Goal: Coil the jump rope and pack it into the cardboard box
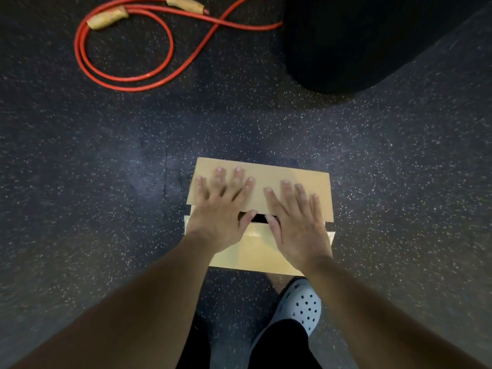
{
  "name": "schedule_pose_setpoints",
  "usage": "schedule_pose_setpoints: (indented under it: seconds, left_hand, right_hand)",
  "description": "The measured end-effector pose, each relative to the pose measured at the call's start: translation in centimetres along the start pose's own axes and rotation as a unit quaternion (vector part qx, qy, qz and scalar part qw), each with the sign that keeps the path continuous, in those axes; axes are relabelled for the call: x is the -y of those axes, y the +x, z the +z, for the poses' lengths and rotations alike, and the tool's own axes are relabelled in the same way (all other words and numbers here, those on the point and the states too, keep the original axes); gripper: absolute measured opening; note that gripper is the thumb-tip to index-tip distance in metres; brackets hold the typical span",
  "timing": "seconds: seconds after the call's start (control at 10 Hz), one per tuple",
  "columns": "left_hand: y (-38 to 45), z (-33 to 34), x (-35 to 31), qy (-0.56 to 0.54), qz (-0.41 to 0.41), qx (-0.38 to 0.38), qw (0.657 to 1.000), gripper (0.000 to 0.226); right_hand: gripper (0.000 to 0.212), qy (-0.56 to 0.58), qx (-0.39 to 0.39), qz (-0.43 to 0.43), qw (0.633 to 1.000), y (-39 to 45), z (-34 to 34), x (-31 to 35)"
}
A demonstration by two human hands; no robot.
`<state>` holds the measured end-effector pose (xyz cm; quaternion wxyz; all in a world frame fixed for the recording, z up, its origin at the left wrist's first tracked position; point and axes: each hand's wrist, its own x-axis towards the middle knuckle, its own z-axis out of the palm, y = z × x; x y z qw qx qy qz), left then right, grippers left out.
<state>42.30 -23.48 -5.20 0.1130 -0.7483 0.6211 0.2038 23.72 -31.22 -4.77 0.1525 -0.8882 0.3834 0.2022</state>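
Observation:
A cardboard box (269,171) sits on the dark speckled floor at the centre. Its far flap lies folded down and a dark gap shows between the flaps. My left hand (222,209) lies flat on the far flap, fingers spread, its thumb at the gap. My right hand (298,219) rests flat beside it, its thumb also at the gap. The red jump rope (170,46) lies in loose loops on the floor at the upper left, well beyond the box. Its two tan handles (107,18) lie near the top edge. Neither hand touches the rope.
A large black rounded object (359,43) stands at the upper right, with the rope running under or behind it. My foot in a light perforated clog (300,304) is planted just behind the box. Speckled rubber floor (80,182) surrounds everything.

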Motion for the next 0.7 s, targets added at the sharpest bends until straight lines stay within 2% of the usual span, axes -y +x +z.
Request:
schedule_pose_setpoints:
  seconds: [0.2, 0.4, 0.6, 0.7]
  left_hand:
    - [0.7, 6.3, -0.8, 0.006, -0.03, -0.073, 0.997, 0.065]
    - [0.7, 6.3, -0.7, -0.012, -0.027, -0.103, 0.994, 0.065]
    - [0.5, 4.7, -0.8, 0.003, -0.024, -0.034, 0.999, 0.066]
    - [0.0, 1.2, -1.4, -0.11, -0.056, -0.017, 0.992, 0.061]
  right_hand:
    - [0.066, -0.026, -0.074, 0.036, 0.996, 2.1, 5.7, -0.6]
    - [0.063, -0.009, -0.098, 0.029, 0.995, 1.9, 5.8, -0.7]
    - [0.066, -0.013, -0.059, 0.029, 0.998, 1.5, 4.5, -0.3]
    - [0.063, 0.073, -0.056, 0.062, 0.994, 1.0, 0.9, 0.9]
